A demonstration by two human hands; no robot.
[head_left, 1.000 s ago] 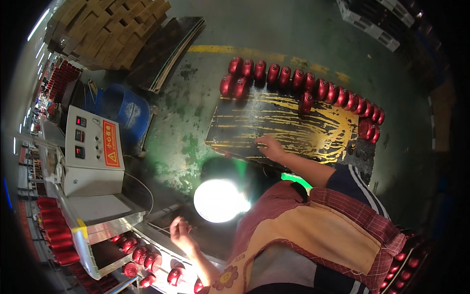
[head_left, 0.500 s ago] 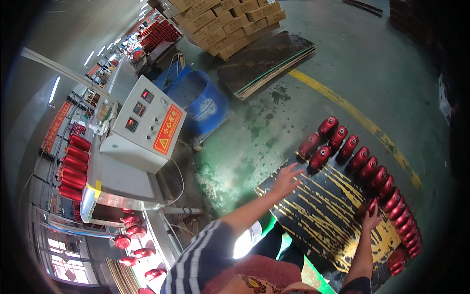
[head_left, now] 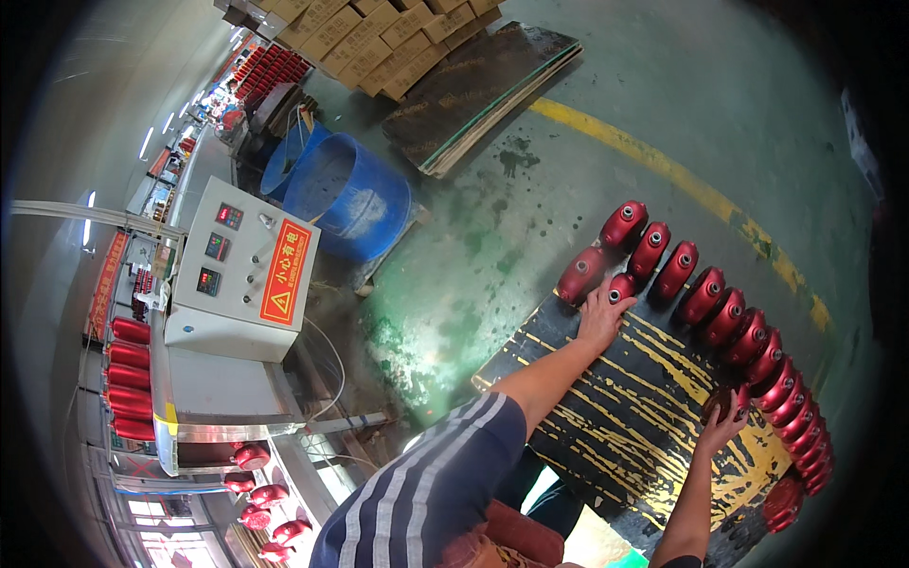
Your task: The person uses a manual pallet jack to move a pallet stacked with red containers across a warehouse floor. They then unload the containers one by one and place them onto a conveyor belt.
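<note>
My left hand [head_left: 601,320] has its fingers wrapped about the neck end of a red metal bottle [head_left: 620,287] at the far end of a board [head_left: 606,417]. The board is black with yellow streaks. Low over its right part, my right hand [head_left: 721,431] grips another red metal bottle [head_left: 720,401], mostly covered by the fingers. A curved row of similar glossy bottles [head_left: 701,295], necks up, runs along the board's far and right edges. One more red bottle [head_left: 579,275] stands just left of my left hand.
To the left is a grey control box [head_left: 237,265] with displays, beside a blue barrel [head_left: 350,199]. Farther back lie stacked cartons [head_left: 379,43] and dark panels [head_left: 483,90]. Red bottles [head_left: 270,495] lie on the bench at lower left. A yellow line [head_left: 653,170] crosses the green floor.
My left hand has moved forward and right from above the board and taken hold of a bottle. My right hand keeps its bottle in nearly the same place. The view has shifted.
</note>
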